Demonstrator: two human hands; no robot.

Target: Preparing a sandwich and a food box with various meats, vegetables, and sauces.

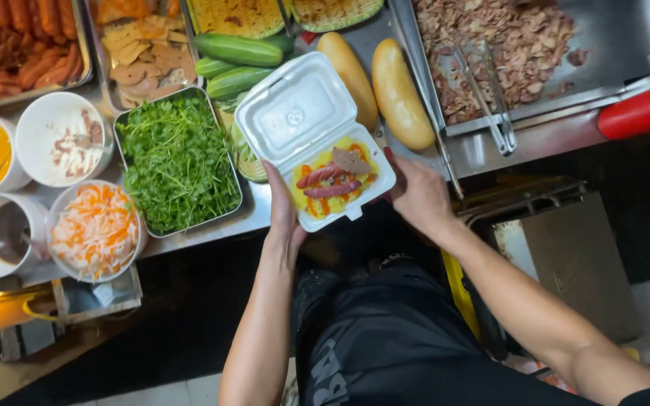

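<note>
Two hands grasp an open white foam box [317, 143] over the steel counter's [551, 135] edge, the left hand [283, 214] gripping its near-left side and the right hand [415, 192] its right side, beside a tray of greens [178, 162], two bread rolls [396, 94], and sausages [330, 183] inside.

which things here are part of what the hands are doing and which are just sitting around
In hand: left hand and right hand holding the open foam box of food.

Lying about: tray of greens, cucumbers, two bread rolls, tongs, bowl of shredded pickles.
</note>
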